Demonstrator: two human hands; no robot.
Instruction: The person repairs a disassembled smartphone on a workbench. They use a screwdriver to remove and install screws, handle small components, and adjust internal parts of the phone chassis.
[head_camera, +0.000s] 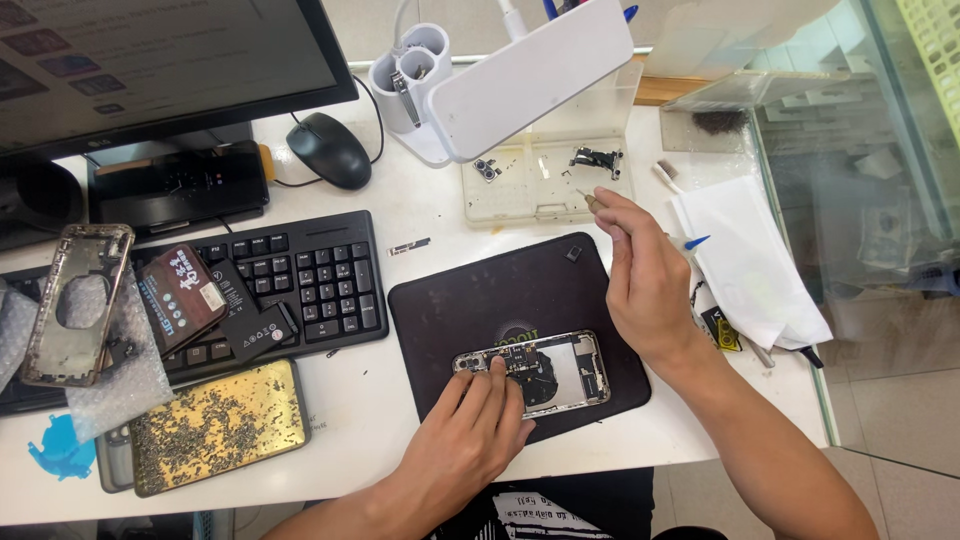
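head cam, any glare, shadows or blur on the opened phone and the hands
Head view: even, bright light; the opened phone on the dark mat is sharp, its metal frame glinting slightly; left hand casts only a soft shadow; right hand is crisp; the monitor looks washed out.

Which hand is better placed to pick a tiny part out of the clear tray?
Probably the right hand: it hovers at the clear tray edge with a small tool, while the left hand presses the opened phone.
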